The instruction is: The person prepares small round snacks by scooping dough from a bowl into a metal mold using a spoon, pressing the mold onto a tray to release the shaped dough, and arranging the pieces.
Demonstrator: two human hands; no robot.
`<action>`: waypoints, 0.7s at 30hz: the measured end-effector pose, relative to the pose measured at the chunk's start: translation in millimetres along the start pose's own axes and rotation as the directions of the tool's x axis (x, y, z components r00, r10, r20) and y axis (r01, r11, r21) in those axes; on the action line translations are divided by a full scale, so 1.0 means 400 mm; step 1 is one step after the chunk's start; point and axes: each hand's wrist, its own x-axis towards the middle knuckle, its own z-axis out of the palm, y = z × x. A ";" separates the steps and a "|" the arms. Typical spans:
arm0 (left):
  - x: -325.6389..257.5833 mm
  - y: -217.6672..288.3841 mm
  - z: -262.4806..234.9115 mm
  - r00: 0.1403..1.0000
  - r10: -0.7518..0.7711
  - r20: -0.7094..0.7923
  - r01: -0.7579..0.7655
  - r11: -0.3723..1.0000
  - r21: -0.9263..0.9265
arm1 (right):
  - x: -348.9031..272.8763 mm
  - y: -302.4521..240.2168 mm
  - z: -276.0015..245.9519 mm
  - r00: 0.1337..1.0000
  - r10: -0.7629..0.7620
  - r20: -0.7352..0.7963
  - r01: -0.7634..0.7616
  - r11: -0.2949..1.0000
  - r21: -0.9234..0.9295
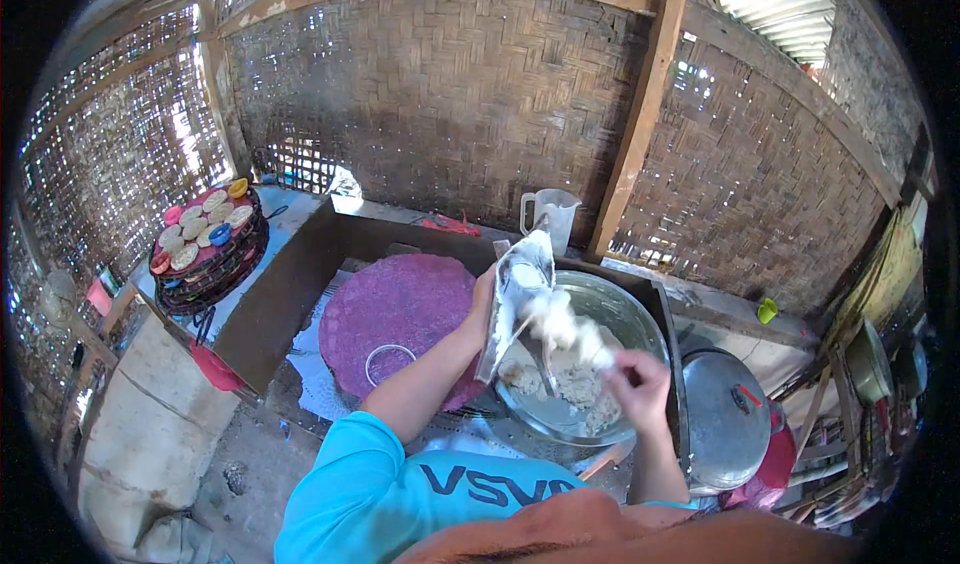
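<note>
Two hands are working above the metal basin (pixel 629 304) on the right: the left hand (pixel 484 302) is clasping a whitened press-like frame (pixel 503 314), the right hand (pixel 642 392) is pinching a blurred dough clump (pixel 566 328), presumably keeping scraps falling inside.

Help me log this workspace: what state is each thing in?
Left hand, gripping the white-smeared tool
White-smeared tool, held tilted
Right hand, fingers closed at the end of a blurred white clump
Metal basin, uncovered, holding pale mixture
Pitcher, upright
Purple disc, lying under a white ring
Large pot, covered
Trays, stacked, bearing small rounds
</note>
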 end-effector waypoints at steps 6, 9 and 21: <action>-0.074 0.095 0.082 0.996 -0.091 -0.005 0.088 0.978 -0.188 | 0.040 -0.009 -0.003 0.981 -0.109 -0.164 0.039 0.924 -0.380; -0.031 0.040 -0.005 0.995 0.070 -0.076 -0.065 0.996 0.062 | 0.008 -0.003 -0.010 0.996 -0.090 -0.017 0.079 0.942 -0.327; -0.109 0.145 0.036 0.806 0.305 0.508 0.211 0.653 -0.727 | 0.041 0.117 -0.001 0.981 0.172 0.089 -0.194 0.896 0.401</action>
